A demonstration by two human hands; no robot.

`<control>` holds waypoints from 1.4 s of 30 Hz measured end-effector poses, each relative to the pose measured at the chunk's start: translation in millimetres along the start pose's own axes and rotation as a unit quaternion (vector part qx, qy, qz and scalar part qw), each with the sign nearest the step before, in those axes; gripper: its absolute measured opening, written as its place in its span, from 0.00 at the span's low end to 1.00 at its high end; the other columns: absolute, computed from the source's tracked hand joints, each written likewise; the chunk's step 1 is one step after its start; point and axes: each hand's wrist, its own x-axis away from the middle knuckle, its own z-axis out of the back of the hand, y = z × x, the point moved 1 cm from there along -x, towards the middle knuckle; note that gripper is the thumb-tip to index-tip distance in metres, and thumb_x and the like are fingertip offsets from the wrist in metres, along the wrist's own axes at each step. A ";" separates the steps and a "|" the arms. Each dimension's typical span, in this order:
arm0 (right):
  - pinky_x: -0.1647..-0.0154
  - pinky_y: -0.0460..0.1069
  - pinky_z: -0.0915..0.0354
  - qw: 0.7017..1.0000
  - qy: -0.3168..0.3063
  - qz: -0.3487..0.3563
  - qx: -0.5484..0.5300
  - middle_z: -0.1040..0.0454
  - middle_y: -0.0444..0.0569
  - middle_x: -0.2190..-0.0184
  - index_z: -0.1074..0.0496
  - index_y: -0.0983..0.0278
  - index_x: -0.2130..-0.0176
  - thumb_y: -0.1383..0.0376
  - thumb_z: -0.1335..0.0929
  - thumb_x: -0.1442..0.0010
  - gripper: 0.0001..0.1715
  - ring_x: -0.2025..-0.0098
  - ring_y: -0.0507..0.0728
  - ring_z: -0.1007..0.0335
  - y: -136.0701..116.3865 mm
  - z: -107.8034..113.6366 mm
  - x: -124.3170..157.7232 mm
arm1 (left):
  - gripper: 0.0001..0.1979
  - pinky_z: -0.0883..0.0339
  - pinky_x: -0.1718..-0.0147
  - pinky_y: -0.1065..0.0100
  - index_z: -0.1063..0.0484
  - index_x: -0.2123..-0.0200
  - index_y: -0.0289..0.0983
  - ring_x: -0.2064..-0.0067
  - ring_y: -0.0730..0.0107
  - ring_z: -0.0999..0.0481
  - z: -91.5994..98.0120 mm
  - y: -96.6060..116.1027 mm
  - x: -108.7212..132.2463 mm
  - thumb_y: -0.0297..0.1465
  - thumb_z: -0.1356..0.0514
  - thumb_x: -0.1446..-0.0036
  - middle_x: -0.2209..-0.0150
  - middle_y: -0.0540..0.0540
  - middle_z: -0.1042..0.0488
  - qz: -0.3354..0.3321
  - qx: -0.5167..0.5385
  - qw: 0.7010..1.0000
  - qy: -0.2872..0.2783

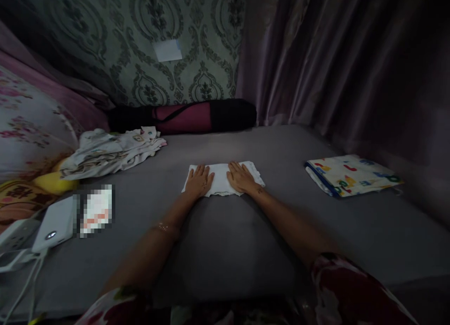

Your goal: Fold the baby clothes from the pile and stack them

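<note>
Head view: a grey-sheeted bed in dim light, with both forearms reaching forward over it.
White folded cloth: lies flat near the middle of the bed, under both palms; its near edge is uneven, and layered edges show at its right end.
Left hand: palm down on the cloth's left part, fingers pointing away; a thin bracelet circles the forearm.
Right hand: palm down on the cloth's right part, angled inward, with cloth showing beyond it.
Grip: both hands are spread flat, thumbs out toward each other, pressing on top and pinching nothing.
Printed folded cloth: well apart on the right, colourful shapes on a pale ground.
Clothes pile: loose and crumpled, at the far left.
Magenta and black roll bag: stretched along the patterned wall.
White power bank: at the left, a white cable running from it, beside a pixelated patch.
Purple curtain: hangs along the right side.
</note>
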 end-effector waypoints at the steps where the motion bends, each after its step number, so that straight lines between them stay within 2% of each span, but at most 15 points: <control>1: 0.32 0.59 0.61 1.000 0.001 0.001 0.001 0.47 0.59 0.33 0.45 0.74 0.35 0.60 0.49 0.32 0.33 0.31 0.62 0.56 0.3 -0.9 -0.3 | 0.29 0.56 0.36 0.48 0.43 0.36 0.33 0.32 0.53 0.48 -0.3 -0.1 0.1 0.41 0.61 0.33 0.34 0.35 0.44 0.001 0.001 1.000 -0.004; 8: 0.31 0.59 0.62 1.000 -0.014 -0.005 -0.008 0.48 0.59 0.32 0.46 0.75 0.34 0.59 0.49 0.31 0.34 0.30 0.62 0.57 0.0 0.2 -2.8 | 0.30 0.57 0.35 0.47 0.44 0.36 0.30 0.31 0.52 0.50 5.9 1.3 -1.9 0.41 0.61 0.33 0.33 0.34 0.46 0.002 0.003 0.999 -0.032; 12: 0.32 0.58 0.60 1.000 -0.029 0.004 -0.006 0.50 0.60 0.32 0.47 0.76 0.34 0.59 0.50 0.31 0.34 0.30 0.62 0.58 3.2 6.2 -1.0 | 0.29 0.55 0.36 0.47 0.43 0.36 0.33 0.32 0.53 0.49 8.3 -4.1 -4.7 0.42 0.61 0.33 0.33 0.35 0.45 -0.004 0.012 0.999 -0.047; 17: 0.31 0.58 0.63 0.999 0.022 -0.025 0.028 0.51 0.62 0.32 0.47 0.77 0.34 0.59 0.49 0.32 0.35 0.30 0.64 0.59 20.5 14.5 6.5 | 0.30 0.57 0.35 0.48 0.43 0.36 0.32 0.31 0.53 0.50 2.5 -22.9 -3.5 0.43 0.62 0.33 0.33 0.34 0.46 0.014 0.014 1.000 0.003; 21: 0.32 0.57 0.59 0.998 -0.018 -0.058 0.024 0.52 0.63 0.32 0.48 0.79 0.34 0.59 0.49 0.32 0.36 0.30 0.64 0.59 31.0 13.4 10.4 | 0.32 0.54 0.36 0.49 0.46 0.35 0.28 0.31 0.52 0.51 -7.0 -32.6 -1.5 0.42 0.62 0.33 0.32 0.33 0.49 0.020 0.034 0.999 -0.008; 25: 0.31 0.57 0.60 0.997 -0.033 -0.062 0.024 0.53 0.62 0.31 0.49 0.79 0.33 0.58 0.50 0.32 0.37 0.30 0.64 0.60 31.1 13.2 10.7 | 0.32 0.54 0.36 0.50 0.45 0.35 0.26 0.31 0.51 0.51 -9.9 -34.4 -3.6 0.42 0.61 0.34 0.32 0.32 0.49 0.020 0.053 0.998 -0.011; 31: 0.31 0.57 0.60 0.997 -0.059 -0.055 0.000 0.54 0.60 0.31 0.51 0.78 0.33 0.57 0.52 0.32 0.38 0.30 0.63 0.61 35.3 21.8 9.5 | 0.33 0.52 0.35 0.57 0.42 0.37 0.28 0.32 0.56 0.49 -8.5 -55.5 3.3 0.44 0.61 0.35 0.32 0.34 0.47 0.006 0.124 0.992 0.008; 36: 0.31 0.58 0.61 0.999 -0.015 -0.023 0.018 0.54 0.60 0.31 0.50 0.77 0.33 0.56 0.52 0.32 0.38 0.29 0.62 0.61 42.7 22.4 9.9 | 0.33 0.51 0.35 0.55 0.39 0.38 0.30 0.33 0.55 0.46 -8.8 -80.9 22.0 0.46 0.62 0.35 0.34 0.35 0.44 0.001 0.154 0.987 0.038; 42: 0.31 0.56 0.59 0.999 -0.041 -0.006 0.033 0.52 0.61 0.31 0.49 0.79 0.33 0.56 0.51 0.33 0.38 0.30 0.63 0.59 47.4 9.6 10.7 | 0.30 0.49 0.36 0.53 0.38 0.40 0.29 0.35 0.54 0.41 -11.8 -85.3 28.2 0.43 0.59 0.35 0.37 0.34 0.39 -0.007 0.159 0.985 0.063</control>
